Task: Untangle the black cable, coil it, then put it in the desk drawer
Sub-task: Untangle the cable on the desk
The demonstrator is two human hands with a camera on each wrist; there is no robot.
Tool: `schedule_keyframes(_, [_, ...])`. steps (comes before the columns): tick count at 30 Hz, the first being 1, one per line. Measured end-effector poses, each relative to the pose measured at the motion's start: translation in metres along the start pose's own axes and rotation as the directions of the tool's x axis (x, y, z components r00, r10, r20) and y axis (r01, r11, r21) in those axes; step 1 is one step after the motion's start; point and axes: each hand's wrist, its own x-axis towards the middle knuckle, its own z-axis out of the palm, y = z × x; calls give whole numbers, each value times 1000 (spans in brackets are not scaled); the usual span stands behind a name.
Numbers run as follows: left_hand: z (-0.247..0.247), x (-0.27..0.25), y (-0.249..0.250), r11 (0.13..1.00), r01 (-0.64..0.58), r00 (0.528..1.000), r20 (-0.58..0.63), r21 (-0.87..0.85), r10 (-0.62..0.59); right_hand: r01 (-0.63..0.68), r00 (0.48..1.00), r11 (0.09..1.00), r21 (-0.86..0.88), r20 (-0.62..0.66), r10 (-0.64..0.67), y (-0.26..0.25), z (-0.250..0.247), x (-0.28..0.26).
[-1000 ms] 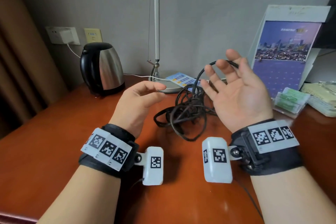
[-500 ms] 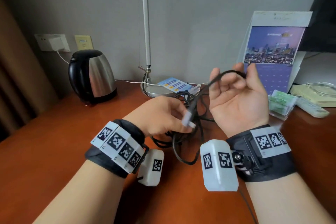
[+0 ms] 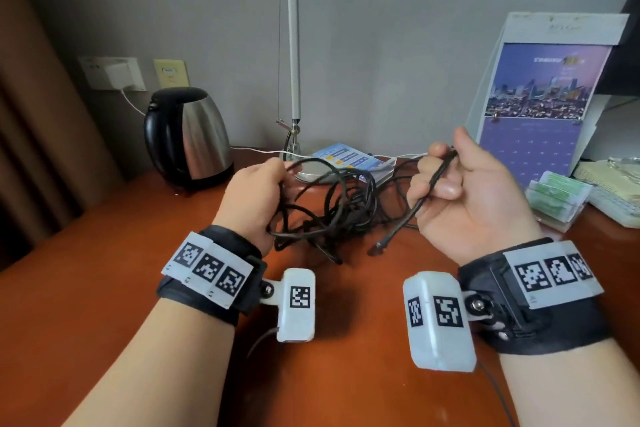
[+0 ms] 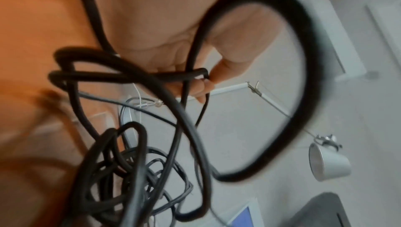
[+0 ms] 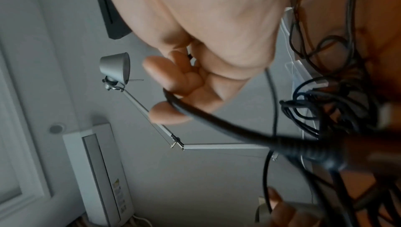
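A tangled black cable [image 3: 341, 210] hangs in a loose knot of loops just above the brown desk [image 3: 104, 288], between my two hands. My left hand [image 3: 258, 192] grips several strands at the tangle's left side; the left wrist view shows the cable [image 4: 139, 76] bent round its fingers [image 4: 217, 76]. My right hand [image 3: 446, 184], palm toward me, holds one end section of the cable, and the plug [image 3: 379, 246] dangles below it. In the right wrist view the cable [image 5: 208, 116] runs across the curled fingers [image 5: 173, 83]. No drawer is in view.
A black and steel kettle [image 3: 188, 139] stands at the back left. A desk lamp's base [image 3: 320, 173] and pole [image 3: 293, 35] rise behind the tangle, with a white wire and a blue leaflet [image 3: 349, 158]. A standing calendar [image 3: 540, 94] and packets [image 3: 557, 194] are at the right.
My left hand has let go of the plug end and taken hold of the tangle's left side, lifting and spreading it. My right hand keeps its strand, and the plug now dangles.
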Motion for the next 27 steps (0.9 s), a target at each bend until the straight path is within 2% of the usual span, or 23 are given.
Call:
schedule_keyframes(3, [-5,2,1,983,20,1000,-15,-182,-23,1,995,996,-89,-103,-10,2,0,1])
schedule_keyframes(5, [-4,4,-2,959,12,999,41,-285,-1,-10,987,981,-192,-157,-21,3,-5,4])
schedule_keyframes(9, [-4,7,-5,916,-24,975,191,-400,109,53,958,885,-462,-226,-175,6,-13,7])
schedule_keyframes(15, [-2,-6,2,949,-115,941,275,-293,199,181,952,809,-559,-107,-287,8,0,-4])
schedule_keyframes(19, [-1,-15,8,935,-173,894,349,-309,281,193,972,737,-648,23,-234,15,4,-6])
schedule_keyframes(22, [0,-18,8,942,-169,858,427,-288,284,185,977,696,-693,52,-208,20,5,-6])
schedule_keyframes(24, [1,-21,7,950,-175,817,500,-259,287,173,982,676,-716,72,-176,19,5,-6])
schedule_keyframes(27, [0,-22,7,955,-169,772,570,-244,283,147,988,673,-725,71,-139,17,4,-7])
